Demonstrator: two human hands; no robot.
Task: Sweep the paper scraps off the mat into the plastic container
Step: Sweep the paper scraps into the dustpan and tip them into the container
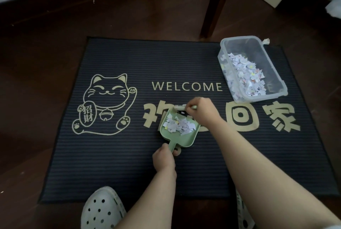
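A dark welcome mat [118, 155] with a cat drawing lies on the wooden floor. My left hand [164, 158] grips the handle of a small green dustpan [184, 138] resting on the mat's middle. A pile of white paper scraps [178, 125] lies in the pan. My right hand [200, 111] holds a small brush [181, 107] at the pan's far lip; most of the brush is hidden by the hand. A clear plastic container [275, 73] sits at the mat's far right, with many scraps [243, 75] inside it.
A dark wooden furniture leg [215, 7] stands just beyond the mat, behind the container. One crumpled scrap [265, 41] lies by the container's far corner. My white perforated clogs [101, 210] are at the mat's near edge. A white wall runs at upper left.
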